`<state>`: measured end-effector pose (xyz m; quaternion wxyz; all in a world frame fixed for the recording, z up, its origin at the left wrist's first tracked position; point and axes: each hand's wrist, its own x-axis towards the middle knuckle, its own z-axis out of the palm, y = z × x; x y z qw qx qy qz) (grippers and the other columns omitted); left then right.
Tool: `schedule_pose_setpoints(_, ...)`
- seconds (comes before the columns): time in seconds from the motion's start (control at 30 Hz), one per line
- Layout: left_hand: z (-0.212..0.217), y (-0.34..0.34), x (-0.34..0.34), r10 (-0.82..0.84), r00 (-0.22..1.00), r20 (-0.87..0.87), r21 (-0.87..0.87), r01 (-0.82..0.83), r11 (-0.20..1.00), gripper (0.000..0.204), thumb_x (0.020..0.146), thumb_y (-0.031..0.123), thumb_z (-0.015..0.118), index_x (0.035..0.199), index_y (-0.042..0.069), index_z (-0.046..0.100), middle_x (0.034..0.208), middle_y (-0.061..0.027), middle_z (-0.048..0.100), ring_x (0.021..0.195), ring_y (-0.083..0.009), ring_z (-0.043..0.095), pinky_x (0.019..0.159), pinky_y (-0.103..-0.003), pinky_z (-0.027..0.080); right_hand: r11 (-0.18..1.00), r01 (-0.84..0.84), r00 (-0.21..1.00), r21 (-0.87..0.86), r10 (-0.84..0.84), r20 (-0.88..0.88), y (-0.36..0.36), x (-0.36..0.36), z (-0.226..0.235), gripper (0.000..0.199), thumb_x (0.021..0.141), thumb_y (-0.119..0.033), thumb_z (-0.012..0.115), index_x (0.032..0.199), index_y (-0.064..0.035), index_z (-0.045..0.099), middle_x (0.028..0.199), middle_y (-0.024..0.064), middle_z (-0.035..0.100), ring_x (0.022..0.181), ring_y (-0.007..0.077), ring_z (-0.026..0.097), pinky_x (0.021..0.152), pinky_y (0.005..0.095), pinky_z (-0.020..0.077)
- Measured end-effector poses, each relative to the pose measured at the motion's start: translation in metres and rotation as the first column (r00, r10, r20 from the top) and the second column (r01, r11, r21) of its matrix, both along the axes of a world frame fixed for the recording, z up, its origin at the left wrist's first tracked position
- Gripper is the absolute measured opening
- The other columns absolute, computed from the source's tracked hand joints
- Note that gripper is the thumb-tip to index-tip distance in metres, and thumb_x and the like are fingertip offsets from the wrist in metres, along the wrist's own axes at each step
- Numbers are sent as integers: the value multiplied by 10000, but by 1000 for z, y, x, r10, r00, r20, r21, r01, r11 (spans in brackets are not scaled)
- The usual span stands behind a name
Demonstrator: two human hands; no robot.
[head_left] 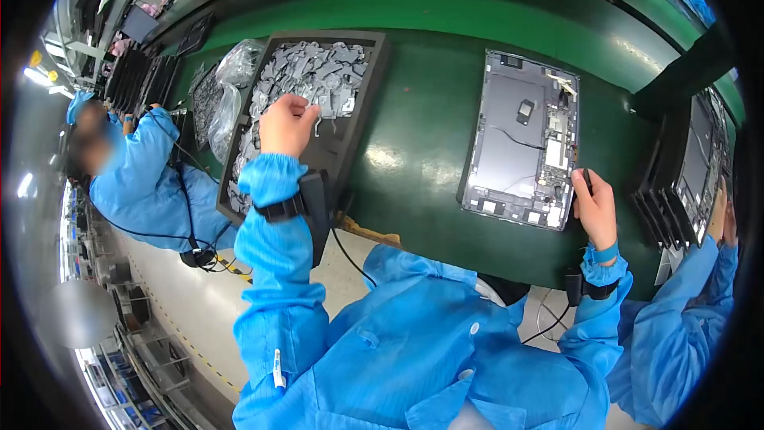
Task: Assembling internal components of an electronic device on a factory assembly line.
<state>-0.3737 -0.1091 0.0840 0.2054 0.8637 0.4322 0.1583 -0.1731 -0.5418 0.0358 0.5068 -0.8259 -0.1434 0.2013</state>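
Note:
Over a dark tray (374, 60) heaped with small grey flat parts (306, 72), my left hand (286, 125) is closed in a pinch. A small pale grey part (317, 121) hangs at its fingertips. My right hand (597, 209) is wrapped round a slim dark tool (587, 181), whose tip I cannot make out. That hand is beside the lower right edge of an open device housing (509, 159), grey, with circuit boards and cables along its right side. A small black rectangular piece (525, 111) lies inside the housing.
Clear plastic bags (231, 95) lie left of the tray on the green table (422, 159). Several dark housings stand in a rack (676, 183) at the right, near a co-worker's hands (723, 219). Another person in blue (151, 175) works at the left. Cables run from my wrist bands.

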Motion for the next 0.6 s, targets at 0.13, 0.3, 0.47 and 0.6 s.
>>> schedule_pose_setpoints(0.13, -31, 26, 27, -26, 976, -216, 132, 56, 990, 475, 704, 363, 826, 953, 13, 624, 835, -137, 701, 804, -268, 683, 748, -363, 534, 999, 8, 1000, 39, -7, -22, 1, 2, -1, 290, 971, -246, 577, 917, 34, 630, 560, -19, 479, 467, 51, 437, 434, 242, 333)
schedule_pose_setpoints(0.3, -39, 37, 23, -38, 986, -163, 78, 51, 996, 502, 682, 297, 838, 1019, 15, 594, 801, -118, 690, 768, -263, 676, 728, -363, 528, 1000, 7, 999, 7, -7, -44, -1, 4, -4, 287, 966, -240, 584, 925, 40, 630, 588, -8, 522, 457, 57, 449, 421, 243, 333)
schedule_pose_setpoints(0.47, 26, -15, 3, -19, 917, 397, -363, 176, 915, 315, 828, 109, 740, 1082, -19, 606, 853, -64, 679, 734, -116, 636, 678, -251, 505, 994, 107, 988, -16, -105, 112, -15, -4, 4, 248, 965, -205, 576, 933, 35, 632, 679, 23, 589, 558, 57, 505, 496, 236, 382)
schedule_pose_setpoints(0.6, 56, -66, -10, 9, 758, 652, -376, 313, 872, 187, 882, 34, 676, 1052, -14, 613, 900, -18, 657, 781, -46, 577, 700, -196, 463, 983, -159, 987, 90, 157, 24, 42, -73, 70, 185, 900, -36, 586, 1058, 16, 667, 895, 115, 717, 857, 165, 680, 734, 265, 528)
